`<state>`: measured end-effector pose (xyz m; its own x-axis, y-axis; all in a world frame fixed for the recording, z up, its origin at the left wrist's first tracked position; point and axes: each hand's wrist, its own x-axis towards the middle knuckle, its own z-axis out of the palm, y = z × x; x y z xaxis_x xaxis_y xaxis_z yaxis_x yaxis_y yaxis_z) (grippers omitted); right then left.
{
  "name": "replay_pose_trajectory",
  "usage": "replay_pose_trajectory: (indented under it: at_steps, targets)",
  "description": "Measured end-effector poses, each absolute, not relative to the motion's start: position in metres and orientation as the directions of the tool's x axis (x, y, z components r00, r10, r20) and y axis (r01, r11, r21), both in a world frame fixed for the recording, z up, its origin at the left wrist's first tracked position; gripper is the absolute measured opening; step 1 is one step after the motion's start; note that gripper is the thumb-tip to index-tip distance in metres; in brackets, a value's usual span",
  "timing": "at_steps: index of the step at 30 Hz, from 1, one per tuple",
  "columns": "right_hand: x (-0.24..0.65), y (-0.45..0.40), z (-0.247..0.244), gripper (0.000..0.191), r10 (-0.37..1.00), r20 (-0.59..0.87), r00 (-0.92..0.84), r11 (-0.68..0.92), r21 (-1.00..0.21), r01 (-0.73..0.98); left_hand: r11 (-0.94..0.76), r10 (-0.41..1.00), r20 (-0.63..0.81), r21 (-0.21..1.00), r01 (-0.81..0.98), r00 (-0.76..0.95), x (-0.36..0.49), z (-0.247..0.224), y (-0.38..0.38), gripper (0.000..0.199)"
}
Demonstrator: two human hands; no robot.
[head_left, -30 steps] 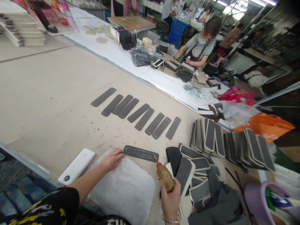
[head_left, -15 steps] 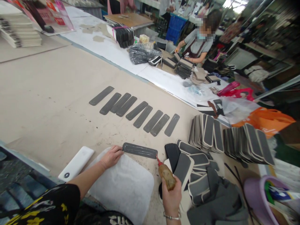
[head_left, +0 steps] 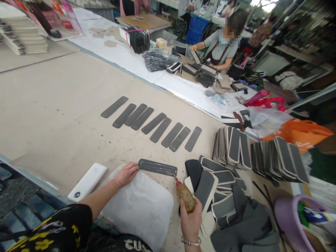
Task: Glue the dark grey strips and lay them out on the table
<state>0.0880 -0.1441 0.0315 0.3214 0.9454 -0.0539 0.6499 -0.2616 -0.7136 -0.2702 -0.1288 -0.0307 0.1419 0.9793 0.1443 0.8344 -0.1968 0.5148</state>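
The right hand (head_left: pixel 191 216) clasps an amber-brown squeeze bottle (head_left: pixel 185 196), nozzle (head_left: pixel 177 180) at a grey strip (head_left: pixel 157 167) on the table (head_left: pixel 65 87); the left hand (head_left: pixel 127 173) touches the strip, pinch unclear. A purple bucket (head_left: pixel 285 214) holds blue-and-white packaging (head_left: pixel 315 214).

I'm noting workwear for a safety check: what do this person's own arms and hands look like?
The left sleeve is short, black and patterned with yellow flowers. Neither the left hand nor the right hand wears a glove. A slim silver-coloured bangle circles the right wrist. The right sleeve is out of view.
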Motion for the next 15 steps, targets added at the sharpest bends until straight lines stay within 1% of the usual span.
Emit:
replay_pose_trajectory:
  at_steps: [3,6,8,12,14,15]
  targets:
    - [0.093,-0.141,0.034,0.064,0.933,-0.063,0.356,-0.299,-0.688,0.662,-0.181,0.982,0.149,0.535,0.825,0.118,-0.271,-0.033,-0.129,0.027]
    - [0.088,-0.137,0.038,0.065,0.94,-0.072,0.335,-0.285,-0.707,0.648,-0.162,0.986,0.117,0.547,0.821,0.117,-0.273,-0.032,-0.125,0.029]
    - [0.083,-0.136,0.043,0.067,0.934,-0.099,0.344,-0.307,-0.716,0.627,-0.158,0.987,0.05,0.542,0.826,0.156,-0.275,-0.028,-0.12,0.03]
    - [0.08,-0.139,0.057,0.074,0.88,-0.2,0.431,-0.427,-0.73,0.533,-0.189,0.947,-0.138,0.494,0.849,0.291,-0.278,-0.015,-0.104,0.026]
    - [0.081,-0.142,0.067,0.078,0.874,-0.235,0.425,-0.441,-0.751,0.492,-0.226,0.912,-0.211,0.459,0.859,0.353,-0.277,-0.008,-0.097,0.022]
    - [0.081,-0.143,0.073,0.077,0.885,-0.236,0.401,-0.422,-0.769,0.479,-0.25,0.898,-0.229,0.439,0.863,0.377,-0.277,-0.005,-0.094,0.02]
